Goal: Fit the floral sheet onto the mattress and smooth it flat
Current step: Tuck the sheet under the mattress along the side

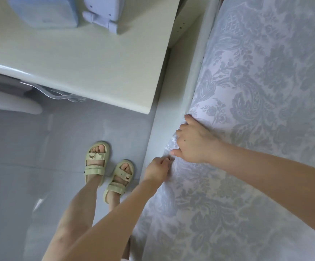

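The floral sheet (256, 110), white with a grey damask pattern, covers the mattress across the right half of the view. Its left edge hangs over the mattress side next to the pale bed frame (196, 72). My right hand (192, 142) lies over that edge, fingers curled down into the fabric at the mattress side. Just below it my left hand (157, 170) pinches a fold of the sheet edge, fingertips close to my right thumb. The mattress itself is hidden under the sheet.
A cream tabletop (89, 65) stands close on the left with a blue box (45, 12) and a white hinged device (104, 14) on it. My feet in pale sandals (107, 168) stand on the grey floor (21, 147) in the narrow gap beside the bed.
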The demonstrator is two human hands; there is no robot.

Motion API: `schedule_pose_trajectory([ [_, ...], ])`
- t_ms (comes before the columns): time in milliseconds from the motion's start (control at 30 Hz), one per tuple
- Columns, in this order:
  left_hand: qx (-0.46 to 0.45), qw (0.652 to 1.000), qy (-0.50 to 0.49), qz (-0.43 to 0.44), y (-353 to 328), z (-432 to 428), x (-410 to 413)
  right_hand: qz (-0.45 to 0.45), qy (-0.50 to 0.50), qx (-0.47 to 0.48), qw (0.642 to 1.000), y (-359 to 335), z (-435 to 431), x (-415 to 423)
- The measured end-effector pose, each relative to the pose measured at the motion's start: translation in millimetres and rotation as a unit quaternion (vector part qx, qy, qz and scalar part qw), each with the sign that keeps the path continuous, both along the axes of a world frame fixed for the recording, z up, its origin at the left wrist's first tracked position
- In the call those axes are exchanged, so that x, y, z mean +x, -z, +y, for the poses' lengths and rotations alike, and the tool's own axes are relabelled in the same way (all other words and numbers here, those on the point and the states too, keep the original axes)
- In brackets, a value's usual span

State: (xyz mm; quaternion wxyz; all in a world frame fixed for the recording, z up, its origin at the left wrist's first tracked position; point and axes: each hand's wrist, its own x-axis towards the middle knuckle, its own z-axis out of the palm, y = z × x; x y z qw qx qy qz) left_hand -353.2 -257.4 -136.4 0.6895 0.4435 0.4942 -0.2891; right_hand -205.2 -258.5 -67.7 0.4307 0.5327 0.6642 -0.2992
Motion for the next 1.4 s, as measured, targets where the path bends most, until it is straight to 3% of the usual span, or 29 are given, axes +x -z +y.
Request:
schedule_pose_trajectory([
  [133,0.043,0.997,-0.056,-0.021,-11.9,-6.9,-0.6,0.001,0.022,-0.027,0.999,4.5,8.9,-7.6],
  [367,-0.022,0.978,-0.197,-0.065,-22.3,-25.0,-7.7,-0.033,0.061,-0.1,0.993,4.1,19.8,-12.6],
  [567,-0.098,0.99,-0.083,-0.05,-26.5,-19.3,13.1,-0.051,0.039,-0.116,0.991,8.0,13.4,-9.2],
  [767,-0.223,0.966,-0.13,-0.011,-5.8,-13.0,6.8,-0.036,0.075,-0.135,0.987,10.0,14.0,-4.9],
  [867,-0.146,0.968,-0.204,0.008,-6.5,-17.6,-7.6,-0.069,0.063,-0.169,0.981,21.4,20.3,-11.3],
  [933,-0.009,0.983,-0.181,-0.011,-10.5,-18.2,-21.5,-0.091,0.065,-0.193,0.975,27.6,23.2,-14.4],
  [1000,0.054,0.99,-0.13,-0.02,-12.1,-20.1,-36.8,-0.1,0.067,-0.208,0.971,28.8,25.5,-15.4],
  [1100,-0.036,0.991,-0.131,-0.014,-6.2,-32.7,-48.9,-0.079,0.079,-0.179,0.978,28.0,23.7,-13.9],
  [1233,-0.004,0.992,-0.128,0.006,-4.7,-49.6,-58.3,0.008,0.127,-0.035,0.991,13.8,15.5,-11.7],
  [1400,-0.093,0.984,-0.152,0.014,-6.9,-57.3,-58.8,-0.034,0.088,-0.124,0.988,15.7,19.0,-17.0],
])
